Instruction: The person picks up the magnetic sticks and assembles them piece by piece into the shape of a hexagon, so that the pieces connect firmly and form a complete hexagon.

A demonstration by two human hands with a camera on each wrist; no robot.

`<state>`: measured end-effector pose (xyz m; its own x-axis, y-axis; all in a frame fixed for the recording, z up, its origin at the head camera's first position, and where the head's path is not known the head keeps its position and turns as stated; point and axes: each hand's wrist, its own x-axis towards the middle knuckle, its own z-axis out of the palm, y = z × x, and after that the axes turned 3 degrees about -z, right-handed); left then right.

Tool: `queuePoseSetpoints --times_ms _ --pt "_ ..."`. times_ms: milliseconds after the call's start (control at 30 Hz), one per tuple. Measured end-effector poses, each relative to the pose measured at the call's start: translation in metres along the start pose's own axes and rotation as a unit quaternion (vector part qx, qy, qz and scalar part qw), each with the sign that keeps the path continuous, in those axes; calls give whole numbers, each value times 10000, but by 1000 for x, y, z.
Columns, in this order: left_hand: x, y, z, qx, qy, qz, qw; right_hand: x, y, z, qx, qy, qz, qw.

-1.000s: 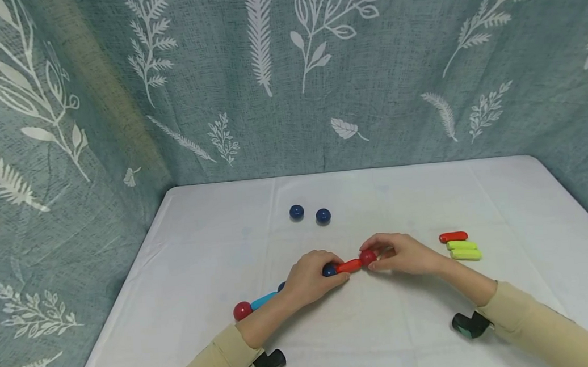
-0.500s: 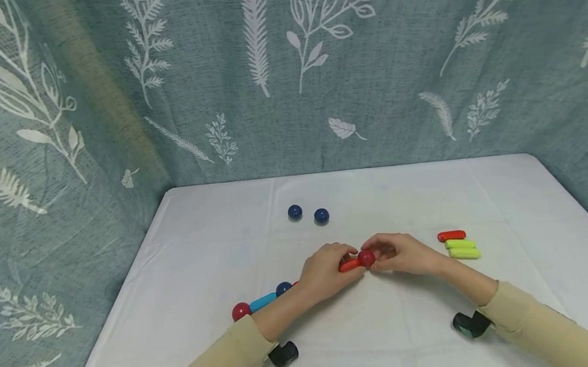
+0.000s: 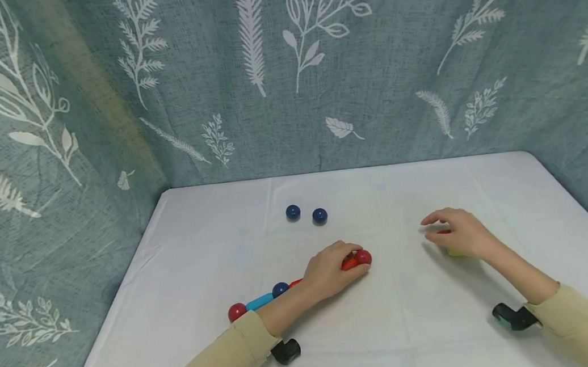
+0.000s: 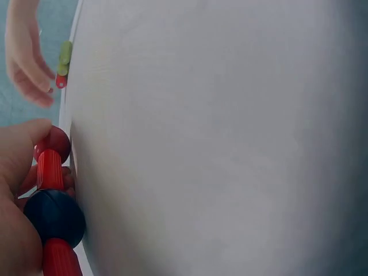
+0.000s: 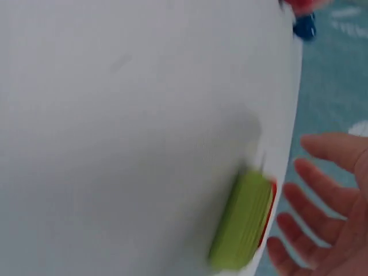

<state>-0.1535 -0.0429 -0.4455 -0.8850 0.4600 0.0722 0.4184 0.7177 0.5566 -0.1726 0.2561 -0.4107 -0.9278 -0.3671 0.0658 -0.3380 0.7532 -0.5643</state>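
A leaf-patterned teal curtain (image 3: 206, 98) is hanging behind a white table (image 3: 360, 326). The left hand (image 3: 330, 267) is gripping the right end of a ball-and-stick chain (image 3: 280, 289) on it, apparently steadying the joints. The right hand (image 3: 458, 231) is hovering, loosely spread and holding nothing, near a red stick (image 4: 61, 82) and lime sticks (image 5: 241, 221), presumably grouped for easy reach.

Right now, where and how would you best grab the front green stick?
Probably pinch the front green stick across its middle, coming from above and the front. It is long, ridged and lies flat; its front side is exposed, while the other green stick lies close along its back.
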Motion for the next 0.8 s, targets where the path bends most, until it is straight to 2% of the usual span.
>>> queuePoseSetpoints --times_ms 133,300,400,533,800 --pt "-1 -2 0 -17 19 39 10000 -3 14 -11 -184 -213 434 9987" --pt "-1 -3 1 -9 38 109 9999 0 20 -4 -187 -321 536 9979" --pt "-2 -3 0 -37 31 125 9999 5 15 6 -153 -251 369 9989" --pt "-2 -4 0 -50 12 124 9999 11 2 20 -5 -234 -105 9997" --pt "-4 -4 -2 -69 -97 21 9999 19 -26 44 643 -697 -848 9919"
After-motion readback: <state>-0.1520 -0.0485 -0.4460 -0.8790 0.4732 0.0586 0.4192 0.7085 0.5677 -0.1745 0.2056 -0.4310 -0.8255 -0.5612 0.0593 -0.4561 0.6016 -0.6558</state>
